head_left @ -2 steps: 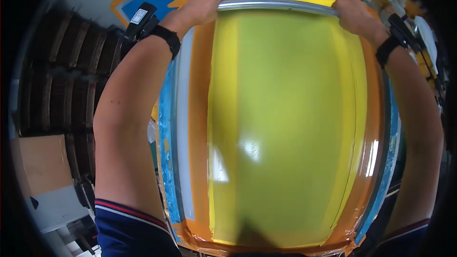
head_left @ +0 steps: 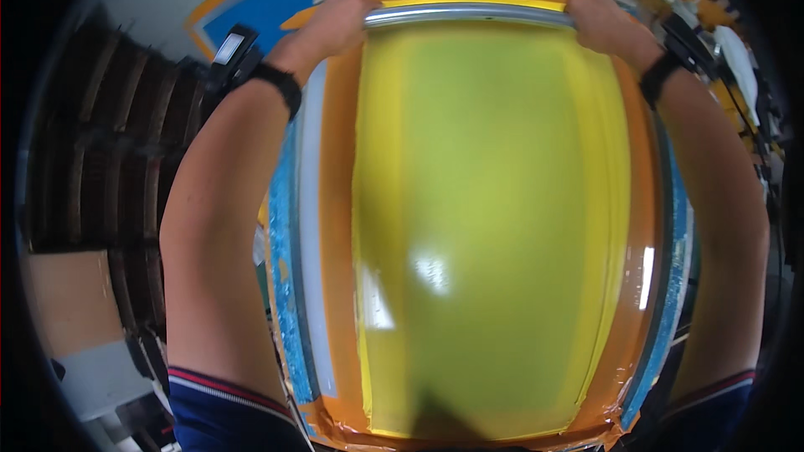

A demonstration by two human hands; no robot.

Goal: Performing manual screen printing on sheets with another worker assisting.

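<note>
My two arms reach to the far end of a framed printing screen (head_left: 494,201) with greenish-yellow mesh. A silvery metal squeegee bar (head_left: 469,14) lies crosswise over it. Around its left end my left hand (head_left: 339,23) is closed, and my right hand (head_left: 607,23) grips the right end. Wet-looking yellow ink (head_left: 381,92) runs in bands along both sides of the mesh and shows beyond the bar. Orange tape (head_left: 337,184) borders the mesh. The bar's lower edge and most of my fingertips are hidden.
Blue frame sides (head_left: 287,285) flank the screen. Dark stacked racks (head_left: 100,176) and a cardboard box (head_left: 74,297) stand to the left. Behind the screen leans a blue panel with an orange edge (head_left: 272,8). Cables and cluttered items (head_left: 737,67) are at the far right.
The whole view has shifted slightly, so the screen, bar and hands appear a bit further left and lower. Both hands keep their grip on the bar at the far end.
</note>
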